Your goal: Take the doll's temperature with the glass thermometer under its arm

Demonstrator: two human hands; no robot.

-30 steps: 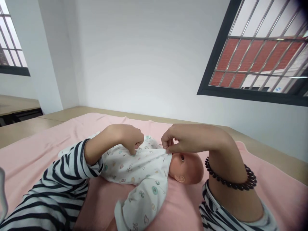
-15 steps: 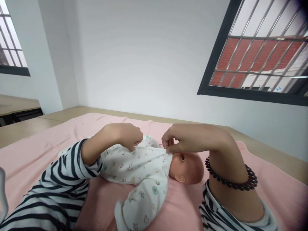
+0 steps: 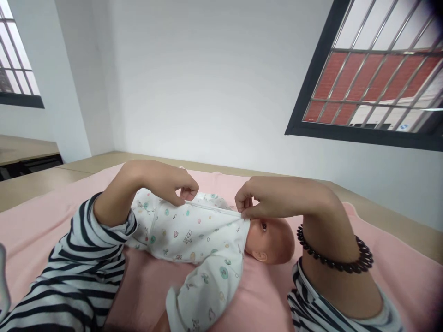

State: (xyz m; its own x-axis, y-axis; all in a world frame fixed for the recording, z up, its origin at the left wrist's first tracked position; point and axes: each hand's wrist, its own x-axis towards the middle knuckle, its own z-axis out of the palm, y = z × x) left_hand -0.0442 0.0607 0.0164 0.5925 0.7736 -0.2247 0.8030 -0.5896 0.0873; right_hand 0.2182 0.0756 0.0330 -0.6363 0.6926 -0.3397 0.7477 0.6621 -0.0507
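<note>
A baby doll [image 3: 273, 240] lies on its back on a pink blanket [image 3: 41, 221], head to the right. It wears a white onesie [image 3: 194, 235] printed with small coloured figures. My right hand [image 3: 277, 198] pinches the onesie's collar edge just above the doll's face. My left hand [image 3: 166, 182] pinches the front opening of the onesie over the chest, and the seam runs taut between both hands. One empty-looking sleeve [image 3: 197, 295] hangs toward me. Both my arms wear striped sleeves; a dark bead bracelet [image 3: 332, 256] circles my right wrist.
The blanket covers a tan tabletop [image 3: 380, 216] that runs back to a white wall [image 3: 207, 83]. A barred window [image 3: 374, 74] is at the upper right, another at the far left [image 3: 17, 60]. A white object [image 3: 2, 286] shows at the left edge.
My left hand has lifted and moved left along the onesie's front, pulling the opening edge taut. My right hand has stayed at the collar.
</note>
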